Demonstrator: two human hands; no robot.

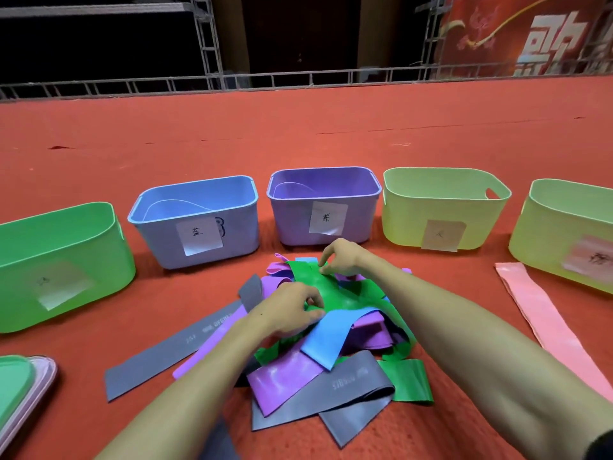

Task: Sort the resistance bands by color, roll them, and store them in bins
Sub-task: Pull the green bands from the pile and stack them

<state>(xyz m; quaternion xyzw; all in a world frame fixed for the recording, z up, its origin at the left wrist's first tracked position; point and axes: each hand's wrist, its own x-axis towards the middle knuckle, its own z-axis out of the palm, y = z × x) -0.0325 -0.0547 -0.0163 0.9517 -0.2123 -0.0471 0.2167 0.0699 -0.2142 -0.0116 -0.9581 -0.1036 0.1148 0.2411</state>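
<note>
Bands point(282, 376) lie mixed; you are sorting. Your left hand point(292, 308) and right hand point(340, 258) pinch the green band point(305, 280). Pull it free.

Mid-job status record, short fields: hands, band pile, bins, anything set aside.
left hand: grips green band on the pile
right hand: pinches same band's far end
pile: green, purple, blue, grey bands, tangled, unrolled
pink band: flat on floor, apart, right
bins: green bin, blue bin, purple bin, two yellow-green bins, in a row
rolled bands: none visible
</note>
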